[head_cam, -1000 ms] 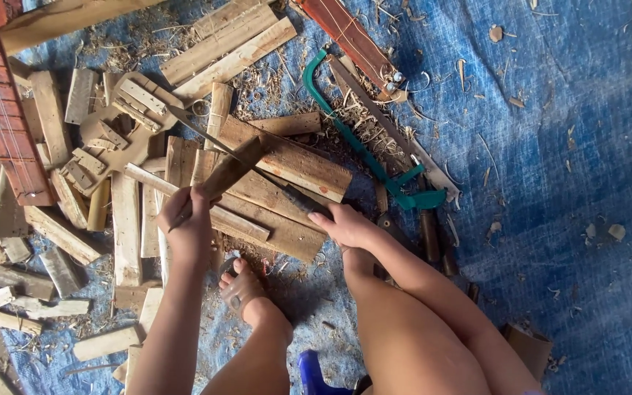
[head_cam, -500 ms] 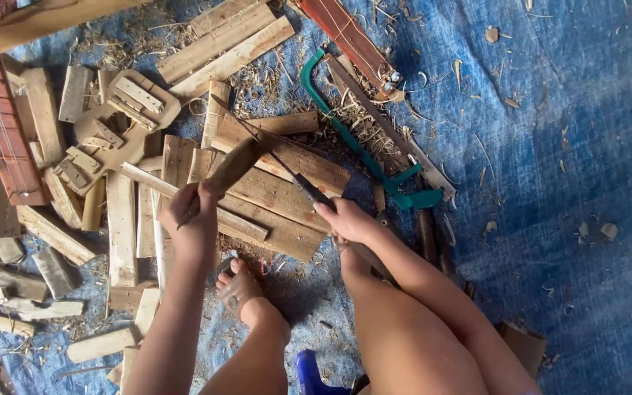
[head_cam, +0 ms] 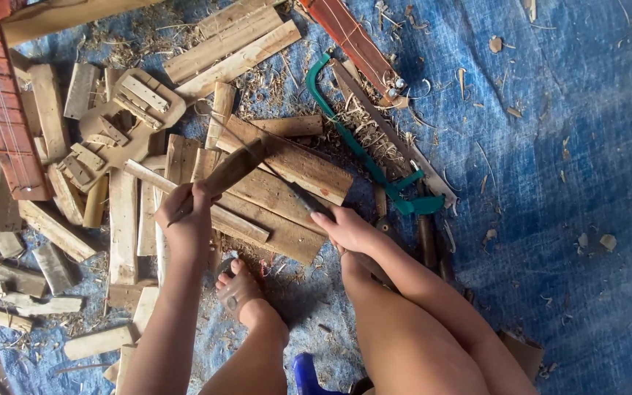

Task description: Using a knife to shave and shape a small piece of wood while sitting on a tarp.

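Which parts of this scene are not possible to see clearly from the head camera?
- Head view: the knife handle is hidden inside the right hand.
- The lower end of the wood piece is covered by the left hand.
- The red fretted neck is cut off by the top edge.
- The green saw blade is partly buried under shavings.

The left hand (head_cam: 186,219) is curled in a fist, forearm stretching straight forward. Just to its right, the right hand (head_cam: 345,228) lies lower, fingers (head_cam: 323,218) closed and pointing leftward, wrist bent.
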